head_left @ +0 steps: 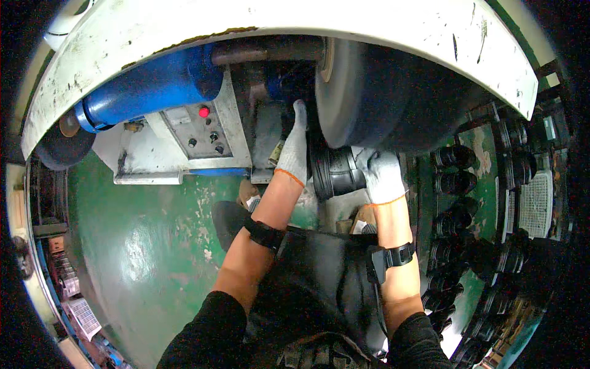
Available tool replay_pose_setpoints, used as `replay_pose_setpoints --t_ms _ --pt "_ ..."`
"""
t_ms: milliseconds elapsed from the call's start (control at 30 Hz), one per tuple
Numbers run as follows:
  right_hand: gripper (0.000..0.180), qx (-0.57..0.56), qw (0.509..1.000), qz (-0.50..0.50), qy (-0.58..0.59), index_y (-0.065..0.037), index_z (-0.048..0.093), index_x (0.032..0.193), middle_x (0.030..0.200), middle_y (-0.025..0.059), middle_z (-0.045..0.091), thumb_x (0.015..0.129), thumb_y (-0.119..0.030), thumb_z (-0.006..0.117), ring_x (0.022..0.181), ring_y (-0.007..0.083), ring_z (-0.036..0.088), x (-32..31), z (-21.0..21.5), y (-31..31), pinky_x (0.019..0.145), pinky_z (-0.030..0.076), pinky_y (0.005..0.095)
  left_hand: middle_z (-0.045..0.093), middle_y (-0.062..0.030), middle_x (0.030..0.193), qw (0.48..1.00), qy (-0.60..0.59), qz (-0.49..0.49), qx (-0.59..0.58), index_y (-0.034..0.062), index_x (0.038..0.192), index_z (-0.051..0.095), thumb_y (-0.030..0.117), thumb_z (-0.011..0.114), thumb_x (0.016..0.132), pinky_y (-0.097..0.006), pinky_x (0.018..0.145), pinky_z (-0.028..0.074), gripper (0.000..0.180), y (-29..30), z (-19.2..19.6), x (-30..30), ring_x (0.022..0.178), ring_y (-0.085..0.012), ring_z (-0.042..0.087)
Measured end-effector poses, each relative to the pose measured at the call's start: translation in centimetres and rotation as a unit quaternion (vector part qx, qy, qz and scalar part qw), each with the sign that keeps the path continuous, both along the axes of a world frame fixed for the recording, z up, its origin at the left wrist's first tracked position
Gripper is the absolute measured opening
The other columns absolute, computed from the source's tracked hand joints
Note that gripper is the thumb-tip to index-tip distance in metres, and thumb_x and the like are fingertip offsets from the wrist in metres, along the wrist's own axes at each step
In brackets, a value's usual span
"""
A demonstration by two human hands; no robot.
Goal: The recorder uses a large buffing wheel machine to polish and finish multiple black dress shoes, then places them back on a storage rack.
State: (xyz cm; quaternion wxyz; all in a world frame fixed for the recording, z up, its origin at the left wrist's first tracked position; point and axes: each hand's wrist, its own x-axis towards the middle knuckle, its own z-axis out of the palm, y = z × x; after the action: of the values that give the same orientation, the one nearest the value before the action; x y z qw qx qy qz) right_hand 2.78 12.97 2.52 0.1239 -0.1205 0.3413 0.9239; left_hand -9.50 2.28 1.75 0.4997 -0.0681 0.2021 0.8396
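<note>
A black leather shoe [340, 173] is held up beneath a large dark round wheel [381, 92], whose surface is smeared as if spinning. The shoe's far part disappears into the shadow by the wheel. On its right side, my right hand [382, 174], in a white knit glove with an orange cuff, has its fingers bent over the shoe. Along the left side lies my left hand [294, 147], gloved alike, with one digit stretched away from me. Its other fingers are hidden against the shoe.
A white machine hood [295, 17] arches overhead. To the left are a blue cylinder [150, 80], a control panel with a red button [204, 112] and a smaller dark wheel [64, 147]. Several black shoes [455, 182] fill racks at the right. A black apron [313, 277] covers my lap.
</note>
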Motion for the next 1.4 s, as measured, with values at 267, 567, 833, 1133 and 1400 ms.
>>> replay_pose_setpoints --t_ms 267,567,833,1133,1400 --pt "0.015 0.317 0.929 -0.018 -0.192 -0.005 0.06 0.099 0.097 0.0083 0.06 0.089 -0.013 0.052 0.091 0.0224 0.057 -1.6 -0.1 0.7 0.08 0.047 0.0319 0.058 -0.009 0.129 0.997 0.022 0.067 -0.041 0.0081 0.132 0.051 0.05 0.043 0.097 -0.039 0.102 0.042 0.055 -0.1 -0.5 -1.1 0.115 -0.0278 0.055" --pt "0.028 0.785 0.487 0.029 -0.382 -0.004 0.059 0.112 0.114 0.0134 0.061 0.089 -0.018 0.051 0.105 0.0295 0.056 -0.6 -0.9 1.0 0.094 0.044 0.0376 0.055 -0.0081 0.132 0.988 0.01 0.093 -0.119 0.0081 0.133 0.051 0.045 0.042 0.099 -0.038 0.103 0.04 0.051 -0.5 0.3 1.5 0.116 -0.027 0.053" --pt "0.044 0.937 -0.082 0.041 -0.338 -0.006 0.053 0.127 0.132 0.0176 0.053 0.09 -0.029 0.048 0.119 0.0368 0.049 -0.5 1.5 -0.2 0.106 0.038 0.0426 0.056 -0.0088 0.13 0.957 0.092 0.055 -0.268 0.0029 0.134 0.049 0.056 0.042 0.096 -0.034 0.104 0.037 0.066 -1.7 -1.0 0.0 0.117 -0.022 0.052" --pt "0.037 0.929 -0.203 0.023 -0.308 -0.001 0.054 0.122 0.128 0.0207 0.054 0.086 -0.011 0.051 0.115 0.0369 0.052 1.4 -5.3 3.6 0.097 0.044 0.0439 0.053 -0.0157 0.133 0.873 0.298 0.017 -0.386 -0.007 0.136 0.044 0.071 0.028 0.091 -0.029 0.105 0.031 0.091 -1.5 -4.9 -1.6 0.122 -0.0233 0.048" --pt "0.039 0.939 0.127 0.006 -0.321 -0.004 0.046 0.132 0.139 0.0135 0.046 0.093 -0.01 0.048 0.123 0.0266 0.046 -0.6 -5.2 3.5 0.103 0.043 0.0377 0.044 -0.0153 0.143 0.908 0.264 0.026 -0.326 -0.0056 0.14 0.037 0.054 0.032 0.099 -0.031 0.11 0.026 0.072 -1.6 -5.7 -2.5 0.132 -0.0259 0.04"
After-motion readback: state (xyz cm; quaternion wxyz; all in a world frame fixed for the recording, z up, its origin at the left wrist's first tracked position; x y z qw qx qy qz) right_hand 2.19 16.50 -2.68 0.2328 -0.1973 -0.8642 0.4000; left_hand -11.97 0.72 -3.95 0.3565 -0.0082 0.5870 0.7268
